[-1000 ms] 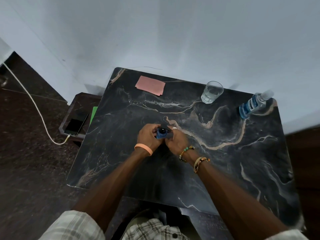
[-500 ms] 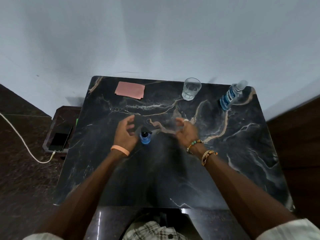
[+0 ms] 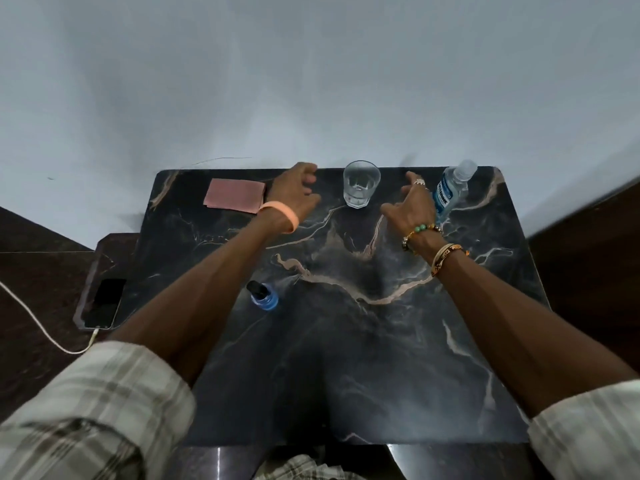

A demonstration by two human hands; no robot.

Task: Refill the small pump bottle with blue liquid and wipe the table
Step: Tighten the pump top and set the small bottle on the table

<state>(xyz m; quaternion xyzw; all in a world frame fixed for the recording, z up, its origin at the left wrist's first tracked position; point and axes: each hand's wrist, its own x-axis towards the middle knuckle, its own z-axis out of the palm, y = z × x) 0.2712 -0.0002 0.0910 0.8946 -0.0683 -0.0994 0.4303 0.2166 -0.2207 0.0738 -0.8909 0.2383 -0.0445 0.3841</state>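
The 2 hands have left the small blue pump bottle with a black top, which they flanked 0.5 s ago. It stands alone on the black marble table, just beside the left forearm. The left hand now hovers between the pink folded cloth and the clear drinking glass, fingers loosely curled and empty. The right hand, fingers spread and grasping nothing, is just beside the clear plastic bottle of blue liquid, labelled "LISTERINE".
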